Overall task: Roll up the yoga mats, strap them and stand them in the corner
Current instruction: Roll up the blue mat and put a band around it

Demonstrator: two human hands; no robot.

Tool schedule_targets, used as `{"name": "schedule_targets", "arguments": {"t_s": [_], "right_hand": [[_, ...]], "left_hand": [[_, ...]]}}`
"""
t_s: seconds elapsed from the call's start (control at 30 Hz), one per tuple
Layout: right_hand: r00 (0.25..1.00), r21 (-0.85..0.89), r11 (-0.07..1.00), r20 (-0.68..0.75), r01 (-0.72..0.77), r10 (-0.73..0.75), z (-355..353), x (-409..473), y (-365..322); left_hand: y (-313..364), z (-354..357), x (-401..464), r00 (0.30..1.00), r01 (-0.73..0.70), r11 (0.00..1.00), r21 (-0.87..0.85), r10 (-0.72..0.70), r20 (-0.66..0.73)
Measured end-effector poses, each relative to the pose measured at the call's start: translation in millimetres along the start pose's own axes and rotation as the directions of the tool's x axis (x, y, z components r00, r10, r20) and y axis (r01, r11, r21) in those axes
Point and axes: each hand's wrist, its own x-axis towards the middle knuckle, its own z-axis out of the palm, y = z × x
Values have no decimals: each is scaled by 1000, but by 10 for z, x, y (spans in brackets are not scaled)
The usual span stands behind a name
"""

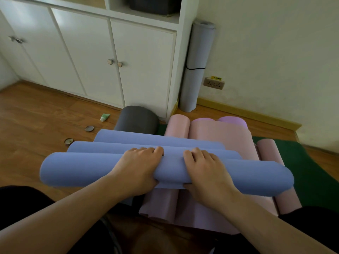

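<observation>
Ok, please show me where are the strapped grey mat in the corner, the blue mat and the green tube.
strapped grey mat (197,52), head view, upper body above the black strap.
blue mat (77,171), head view, left part of the near roll.
green tube (105,117), head view, its middle.

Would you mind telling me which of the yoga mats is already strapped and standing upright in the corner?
The pale grey rolled foam mat, bound by a thin black strap, stands between cabinet and wall; the others all lie on the floor.
</observation>
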Motion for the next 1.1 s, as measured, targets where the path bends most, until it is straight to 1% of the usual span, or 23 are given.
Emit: {"name": "schedule_targets", "arguments": {"t_s": [0.1, 0.2, 0.27, 0.33, 0.4, 0.5, 0.6, 0.67, 0.73, 0.83, 0.93, 1.1], "right_hand": [[998, 28, 999, 62, 22, -24, -14, 18, 16], [991, 82, 996, 125, 33, -44, -81, 38, 34], [991, 111, 993, 127, 34, -48, -88, 33, 27], [988, 73, 996, 143, 47, -57, -63, 21, -2], [988, 2, 999, 148, 49, -49, 2, 6, -14], [993, -30, 999, 110, 36, -32, 49, 3, 10], [999, -28, 999, 46, 16, -15, 17, 22, 48], [1000, -9, 1000, -8, 6, -6, -19, 22, 52], [996, 3, 1000, -85, -3, 3, -62, 15, 47], [984, 8, 1000, -180, -15, 16, -122, 25, 53], [985, 5, 1000, -171, -28, 29, -148, 11, 27], [995, -27, 999, -99, -33, 30, -114, -28, -71]], "left_hand": [[10, 54, -25, 998, -19, 1000, -9, 19, 53], [59, 124, -34, 998, -47, 996, 71, 44, 52], [81, 126, -19, 998, -39, 995, 97, 33, 58], [69, 82, 4, 998, -17, 995, 98, 10, 68], [43, 37, 19, 996, 17, 998, 63, -23, 91], [54, 25, 15, 993, 30, 1000, -6, -29, 113], [49, 29, -3, 998, -6, 1000, -20, 7, 69], [27, 34, 0, 999, -49, 997, 61, 48, 12], [11, 24, 15, 997, -55, 989, 139, 61, -39], [17, -32, 20, 986, -48, 992, 119, 66, -154], [12, -81, 2, 974, -73, 989, 130, 99, -203], [-7, -74, -23, 983, -94, 987, 127, 112, -146]]}}
